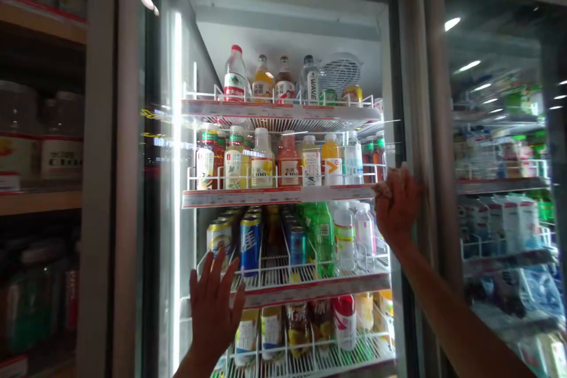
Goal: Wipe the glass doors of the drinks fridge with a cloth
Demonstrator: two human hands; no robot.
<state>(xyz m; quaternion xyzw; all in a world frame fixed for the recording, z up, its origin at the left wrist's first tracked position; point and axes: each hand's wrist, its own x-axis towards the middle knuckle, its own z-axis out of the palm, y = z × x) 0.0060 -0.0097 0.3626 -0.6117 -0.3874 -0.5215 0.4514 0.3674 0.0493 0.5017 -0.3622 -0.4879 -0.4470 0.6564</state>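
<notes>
starting at the left, a wooden shelf (39, 201) of jars sits dim beside the drinks fridge (128, 189). the left hand (212, 307) lies flat on the fridge's glass door (177, 71), fingers spread and holding nothing, just below the blue cans (250, 242) behind the pane. further right, bottles of tea and juice (287, 159) line the middle rack. the right hand (396, 207) is curled round the door's right edge (414, 100) at that rack's height. this reads as the door being worked, one hand bracing and the other gripping; whether it is opening or shutting i cannot tell. moving it calls for a steady pull or push at the edge, palm light on the glass. a second chiller (500, 183) stands far right.
</notes>
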